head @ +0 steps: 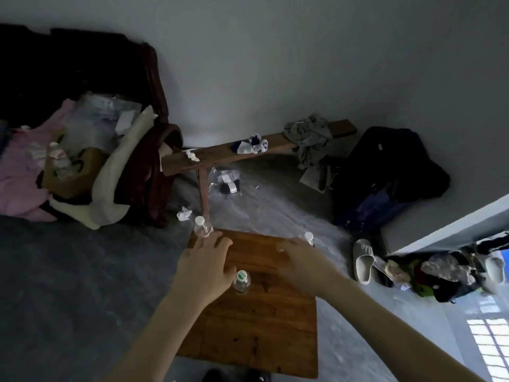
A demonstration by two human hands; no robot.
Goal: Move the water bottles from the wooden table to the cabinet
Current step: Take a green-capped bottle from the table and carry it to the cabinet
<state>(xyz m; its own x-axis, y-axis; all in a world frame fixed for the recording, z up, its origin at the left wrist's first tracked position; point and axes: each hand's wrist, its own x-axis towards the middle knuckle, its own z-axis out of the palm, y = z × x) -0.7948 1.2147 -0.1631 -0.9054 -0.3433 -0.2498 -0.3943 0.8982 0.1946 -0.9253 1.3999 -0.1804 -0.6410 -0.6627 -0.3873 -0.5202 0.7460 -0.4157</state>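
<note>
Head view: three water bottles (241, 282) stand on the wooden table (256, 321). Left hand (205, 266) and right hand (303, 260) reach with spread, empty fingers; next, grip the far-corner bottles.

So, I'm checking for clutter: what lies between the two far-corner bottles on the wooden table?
In the head view, only bare wooden table and the fingertips of both hands lie between the left-corner bottle and right-corner bottle.

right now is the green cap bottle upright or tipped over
Upright. The green cap bottle stands on the table, its cap facing up at the camera, body below. The left hand is beside it.
</note>
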